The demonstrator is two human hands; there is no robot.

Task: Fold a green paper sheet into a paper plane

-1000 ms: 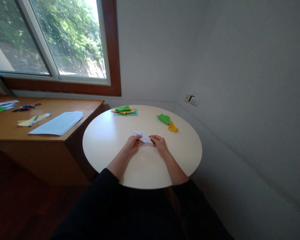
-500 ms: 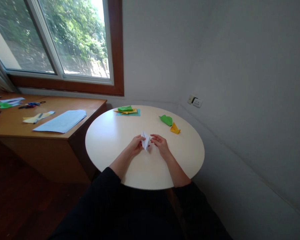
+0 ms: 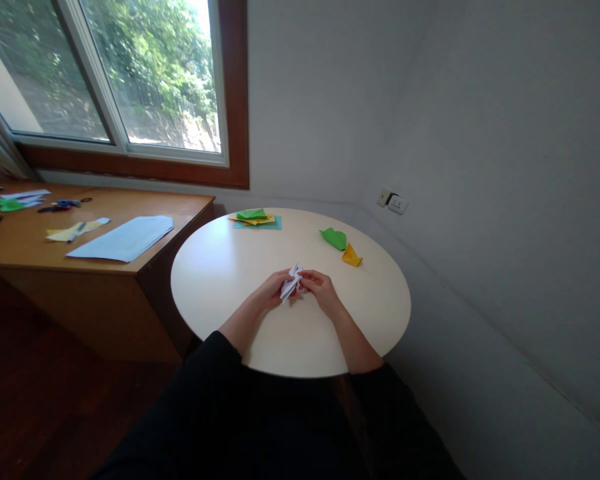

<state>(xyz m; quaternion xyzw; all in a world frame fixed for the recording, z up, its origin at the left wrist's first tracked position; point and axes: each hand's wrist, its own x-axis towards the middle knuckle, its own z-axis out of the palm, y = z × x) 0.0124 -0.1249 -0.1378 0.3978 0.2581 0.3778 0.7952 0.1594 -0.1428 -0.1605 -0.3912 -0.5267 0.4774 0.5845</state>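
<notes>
Fingers of the left hand (image 3: 271, 291) and right hand (image 3: 321, 289) pinch a folded white paper (image 3: 291, 282) between them, just above the round desk (image 3: 210, 280) (mid-surface, bare room all round), green (image 3: 334, 237) and yellow (image 3: 351, 255) folded pieces well apart.

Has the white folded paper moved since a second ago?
Yes. The white folded paper, then flat on the round table, is now raised between left hand and right hand.

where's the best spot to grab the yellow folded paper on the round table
Probably the raised peak of the yellow folded paper, pinched from above on its two sloping faces. It stands tent-like on the round table, so its base edges lie flat; the green folded paper crowds its far-left side.
</notes>
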